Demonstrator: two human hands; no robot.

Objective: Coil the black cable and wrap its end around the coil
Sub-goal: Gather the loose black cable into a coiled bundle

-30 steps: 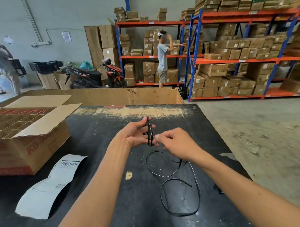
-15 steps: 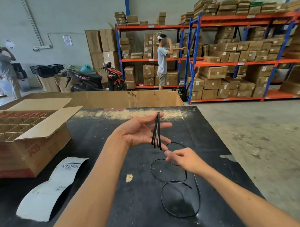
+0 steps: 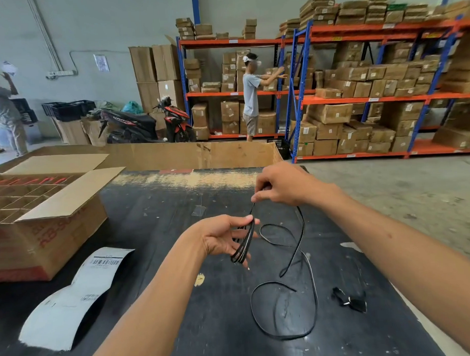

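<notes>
The thin black cable point(image 3: 311, 289) lies in loose loops on the black table point(image 3: 150, 215). My left hand point(image 3: 225, 238) is palm up above the table's middle and pinches a small narrow coil of the cable point(image 3: 244, 245) between thumb and fingers. My right hand point(image 3: 282, 185) is higher and farther away, with its fingers curled round the strand that runs up from the coil. From that hand the cable drops back down to the loops on the table.
An open cardboard box with dividers point(image 3: 43, 211) stands at the left. A curled shipping label point(image 3: 72, 295) lies in front of it. A small black scrap point(image 3: 348, 300) lies at the right, near the table's edge. A large cardboard bin point(image 3: 187, 155) borders the far side.
My right hand has risen from below the coil to above and beyond it, pulling the strand up. My left hand has dropped lower with the coil. The loops on the table have shifted.
</notes>
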